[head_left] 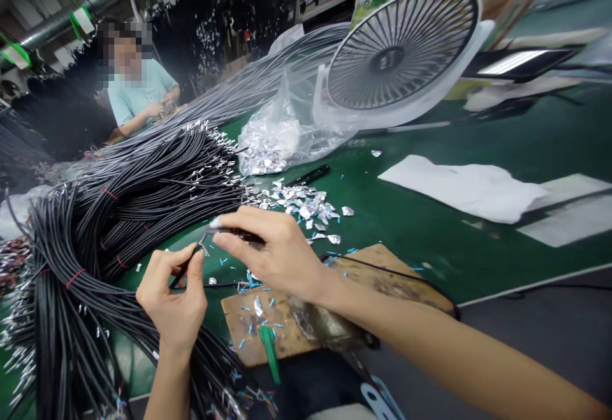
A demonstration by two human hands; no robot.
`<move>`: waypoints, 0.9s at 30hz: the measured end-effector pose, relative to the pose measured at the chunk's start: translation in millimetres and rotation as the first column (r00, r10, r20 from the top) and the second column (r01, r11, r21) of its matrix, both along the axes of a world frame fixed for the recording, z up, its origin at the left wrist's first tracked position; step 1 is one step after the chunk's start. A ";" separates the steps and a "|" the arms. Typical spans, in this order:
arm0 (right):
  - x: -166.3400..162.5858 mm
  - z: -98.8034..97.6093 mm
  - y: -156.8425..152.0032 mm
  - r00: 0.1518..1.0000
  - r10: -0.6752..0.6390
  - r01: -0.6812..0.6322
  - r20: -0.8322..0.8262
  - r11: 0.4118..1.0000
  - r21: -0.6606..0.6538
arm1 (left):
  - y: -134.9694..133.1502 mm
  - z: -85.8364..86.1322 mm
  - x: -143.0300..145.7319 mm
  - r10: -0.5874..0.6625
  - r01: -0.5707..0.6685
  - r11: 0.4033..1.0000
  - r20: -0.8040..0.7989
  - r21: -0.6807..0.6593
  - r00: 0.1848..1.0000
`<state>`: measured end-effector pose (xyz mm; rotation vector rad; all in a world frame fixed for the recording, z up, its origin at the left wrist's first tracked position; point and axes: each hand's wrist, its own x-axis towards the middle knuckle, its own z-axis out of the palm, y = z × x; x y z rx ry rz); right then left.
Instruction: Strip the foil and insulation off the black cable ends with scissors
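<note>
My left hand [174,292] is closed with thumb and fingers pinching a black cable [183,271] close to its stripped end. Thin wires [204,246] stick out of that end. Just to its right, my right hand [282,254] grips a slim dark tool [246,235], mostly covered by the fingers, so its kind is unclear. The tool's tip is close to the wires; whether they touch I cannot tell. A large heap of black cables [157,184] with bare silvery ends lies beyond and left of my hands, partly tied in bundles with red ties.
Foil scraps [306,203] and blue bits lie beside a black knife-like tool [308,176]. Behind them are a plastic bag [272,143] and a fan [401,50]. A worn wooden board [239,321] with a green lever [270,353] is nearer me. A person [138,88] sits across.
</note>
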<state>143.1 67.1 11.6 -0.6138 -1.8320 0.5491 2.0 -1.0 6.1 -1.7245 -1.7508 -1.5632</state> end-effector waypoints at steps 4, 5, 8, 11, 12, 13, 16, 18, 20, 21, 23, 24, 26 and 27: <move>-2.7 -0.9 3.8 0.987 0.107 -0.116 -0.120 0.991 -0.069 | -0.1 1.5 0.0 -0.074 0.075 0.997 0.025 -0.033 0.997; -3.6 -2.1 4.1 0.983 0.121 -0.128 -0.137 0.991 -0.048 | -0.3 1.2 -0.8 -0.083 0.084 0.996 0.016 -0.043 0.996; -5.7 -6.4 4.0 0.978 0.143 -0.141 -0.153 0.990 0.022 | -1.3 -0.9 -4.0 -0.090 0.088 0.995 -0.025 -0.055 0.996; -6.0 -7.6 2.9 0.979 0.171 -0.168 -0.115 0.985 0.033 | -2.1 -3.1 -4.8 -0.098 0.097 0.994 -0.015 -0.060 0.995; -6.0 -6.8 2.5 0.978 0.179 -0.178 -0.108 0.984 0.023 | -2.3 -3.5 -3.9 -0.101 0.101 0.993 0.006 -0.067 0.995; -6.0 -5.6 2.0 0.977 0.183 -0.184 -0.113 0.983 0.004 | -2.6 -3.7 -2.6 -0.098 0.101 0.992 0.035 -0.077 0.995; -6.7 -0.4 0.7 0.969 0.179 -0.203 -0.170 0.969 -0.142 | -3.2 -3.8 1.9 -0.070 0.082 0.992 0.120 -0.098 0.990; -7.3 2.4 0.0 0.964 0.174 -0.221 -0.199 0.944 -0.246 | -3.3 -4.6 3.1 -0.064 0.080 0.992 0.163 -0.095 0.985; -7.6 3.3 -0.4 0.963 0.171 -0.224 -0.209 0.938 -0.263 | -3.1 -6.0 2.1 -0.080 0.098 0.990 0.183 -0.096 0.980; -7.6 2.9 -0.5 0.963 0.168 -0.218 -0.211 0.946 -0.240 | -3.0 -6.8 1.2 -0.086 0.106 0.989 0.187 -0.100 0.979; -7.4 1.4 -0.6 0.964 0.164 -0.201 -0.208 0.964 -0.175 | -3.0 -7.8 -0.5 -0.096 0.117 0.988 0.188 -0.105 0.978; -7.3 0.6 -0.7 0.966 0.161 -0.192 -0.204 0.971 -0.143 | -3.1 -8.0 -0.9 -0.099 0.121 0.987 0.189 -0.109 0.977; -7.4 -0.1 -1.1 0.967 0.157 -0.181 -0.199 0.977 -0.110 | -3.4 -7.7 -1.0 -0.110 0.135 0.984 0.201 -0.115 0.973; -7.7 0.2 -1.3 0.967 0.155 -0.182 -0.203 0.976 -0.119 | -3.5 -7.3 -0.9 -0.118 0.145 0.982 0.212 -0.117 0.970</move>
